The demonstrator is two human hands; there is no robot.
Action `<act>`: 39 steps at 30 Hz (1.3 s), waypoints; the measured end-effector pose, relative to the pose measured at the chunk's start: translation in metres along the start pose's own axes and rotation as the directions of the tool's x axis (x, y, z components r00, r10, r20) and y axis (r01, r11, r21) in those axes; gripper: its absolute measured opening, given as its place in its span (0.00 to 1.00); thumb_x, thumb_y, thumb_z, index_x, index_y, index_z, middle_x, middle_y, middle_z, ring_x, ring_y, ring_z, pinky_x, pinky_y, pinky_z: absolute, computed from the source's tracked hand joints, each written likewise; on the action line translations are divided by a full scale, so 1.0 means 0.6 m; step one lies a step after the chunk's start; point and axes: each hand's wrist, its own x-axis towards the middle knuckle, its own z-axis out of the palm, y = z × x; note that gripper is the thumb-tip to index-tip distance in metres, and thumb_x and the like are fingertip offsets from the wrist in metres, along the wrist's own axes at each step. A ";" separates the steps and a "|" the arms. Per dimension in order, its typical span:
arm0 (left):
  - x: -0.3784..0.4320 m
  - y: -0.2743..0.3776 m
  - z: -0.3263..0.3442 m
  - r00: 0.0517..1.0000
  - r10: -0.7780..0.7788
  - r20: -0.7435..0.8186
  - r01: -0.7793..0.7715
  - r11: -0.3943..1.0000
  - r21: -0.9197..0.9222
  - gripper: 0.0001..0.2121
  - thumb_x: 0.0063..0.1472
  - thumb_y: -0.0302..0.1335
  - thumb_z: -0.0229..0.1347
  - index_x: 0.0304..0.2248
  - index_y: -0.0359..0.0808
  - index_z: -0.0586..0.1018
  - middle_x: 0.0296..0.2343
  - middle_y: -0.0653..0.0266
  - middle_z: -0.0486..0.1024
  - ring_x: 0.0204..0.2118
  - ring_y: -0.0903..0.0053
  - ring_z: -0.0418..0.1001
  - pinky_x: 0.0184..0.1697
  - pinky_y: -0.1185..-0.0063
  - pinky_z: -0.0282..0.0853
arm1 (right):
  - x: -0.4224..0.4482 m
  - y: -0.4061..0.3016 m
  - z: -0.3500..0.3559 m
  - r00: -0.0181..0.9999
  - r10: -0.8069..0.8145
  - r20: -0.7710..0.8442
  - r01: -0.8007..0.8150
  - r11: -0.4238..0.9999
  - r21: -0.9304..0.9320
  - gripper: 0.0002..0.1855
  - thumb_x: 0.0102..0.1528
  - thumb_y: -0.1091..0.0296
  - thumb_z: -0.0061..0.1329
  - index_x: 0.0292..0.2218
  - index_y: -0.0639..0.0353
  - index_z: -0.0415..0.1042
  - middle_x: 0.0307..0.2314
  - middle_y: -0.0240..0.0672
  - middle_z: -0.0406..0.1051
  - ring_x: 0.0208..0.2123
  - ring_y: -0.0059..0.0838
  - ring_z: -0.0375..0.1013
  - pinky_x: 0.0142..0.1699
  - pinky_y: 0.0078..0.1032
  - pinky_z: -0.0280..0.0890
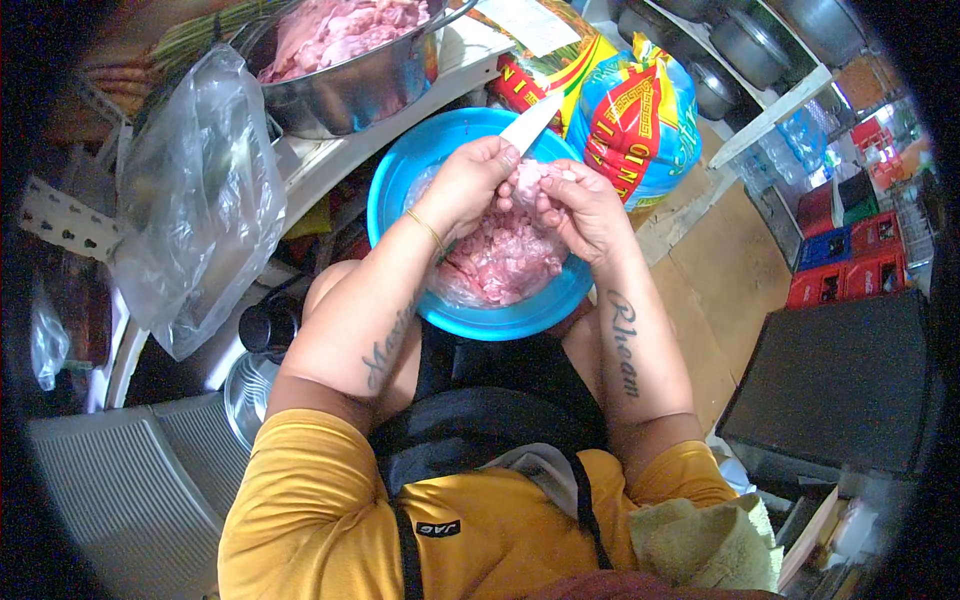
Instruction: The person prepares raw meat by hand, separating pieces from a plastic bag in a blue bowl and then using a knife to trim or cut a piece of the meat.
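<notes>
My left hand (474,178) is closed around a knife, with its pale blade (534,124) pointing up and to the right. The handle is hidden in the fist. A piece of raw pink meat (531,177) is pinched in the fingers of my right hand (583,206), and the left fingertips are close against it. Both hands are above a blue plastic basin (495,324) at my knees. Inside the basin, cut raw meat (499,255) lies in a clear plastic bag (457,289).
A metal pot (352,101) heaped with raw meat (352,34) stands on a white shelf (315,169) at upper left. A clear plastic bag (214,202) hangs beside it. Bright printed sacks (637,120) stand behind the basin. Red crates (855,266) are at right.
</notes>
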 end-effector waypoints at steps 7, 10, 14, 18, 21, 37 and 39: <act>-0.003 0.007 0.001 0.997 0.078 -0.029 -0.077 0.997 0.021 0.06 0.64 0.28 0.48 0.33 0.34 0.72 0.23 0.72 0.69 0.21 0.88 0.65 0.23 0.87 0.66 | -0.005 -0.003 0.009 0.998 -0.034 -0.049 0.036 0.998 0.043 0.05 0.56 0.74 0.46 0.35 0.64 0.68 0.28 0.39 0.75 0.27 0.26 0.75 0.26 0.16 0.68; -0.010 0.008 0.009 0.978 0.206 -0.003 -0.201 0.955 0.220 0.06 0.61 0.26 0.52 0.34 0.32 0.73 0.25 0.70 0.72 0.23 0.88 0.68 0.25 0.87 0.67 | -0.005 -0.001 0.008 0.996 -0.069 -0.061 0.071 0.997 0.026 0.04 0.57 0.74 0.46 0.35 0.64 0.67 0.28 0.39 0.74 0.29 0.27 0.76 0.27 0.18 0.69; -0.009 0.002 0.011 0.927 0.374 0.017 -0.357 0.868 0.345 0.04 0.59 0.24 0.54 0.32 0.32 0.74 0.25 0.70 0.73 0.24 0.88 0.69 0.25 0.87 0.67 | -0.006 0.000 0.018 0.991 -0.115 -0.065 0.104 0.983 -0.154 0.04 0.57 0.75 0.45 0.35 0.64 0.67 0.30 0.40 0.74 0.30 0.29 0.76 0.29 0.21 0.71; -0.007 -0.003 0.010 0.924 0.373 -0.086 -0.306 0.854 0.421 0.02 0.59 0.23 0.53 0.29 0.34 0.74 0.22 0.72 0.72 0.23 0.86 0.68 0.25 0.84 0.66 | -0.004 0.007 0.019 0.984 -0.163 -0.077 0.149 0.975 -0.166 0.05 0.58 0.74 0.44 0.37 0.64 0.67 0.32 0.42 0.74 0.31 0.32 0.76 0.30 0.24 0.72; -0.002 -0.007 0.009 0.878 0.454 -0.155 -0.326 0.801 0.501 0.02 0.59 0.22 0.52 0.28 0.34 0.73 0.21 0.70 0.71 0.24 0.84 0.68 0.27 0.82 0.66 | -0.001 0.009 0.018 0.983 -0.168 -0.080 0.169 0.986 0.010 0.05 0.59 0.74 0.42 0.36 0.66 0.66 0.33 0.44 0.73 0.34 0.35 0.76 0.31 0.27 0.75; -0.022 0.013 0.022 0.749 0.646 0.144 -0.510 0.425 0.748 0.07 0.55 0.22 0.52 0.34 0.33 0.76 0.30 0.54 0.74 0.35 0.61 0.73 0.40 0.72 0.69 | -0.008 0.003 0.025 0.943 -0.289 -0.168 0.220 0.915 -0.339 0.06 0.53 0.77 0.52 0.30 0.61 0.66 0.28 0.36 0.73 0.29 0.23 0.74 0.27 0.17 0.71; -0.024 0.015 0.020 0.756 0.637 0.153 -0.495 0.402 0.770 0.07 0.55 0.23 0.52 0.35 0.33 0.77 0.31 0.54 0.74 0.36 0.62 0.73 0.42 0.72 0.69 | -0.007 0.004 0.024 0.939 -0.312 -0.143 0.241 0.897 -0.371 0.06 0.52 0.77 0.53 0.29 0.61 0.66 0.27 0.35 0.73 0.27 0.21 0.73 0.27 0.17 0.71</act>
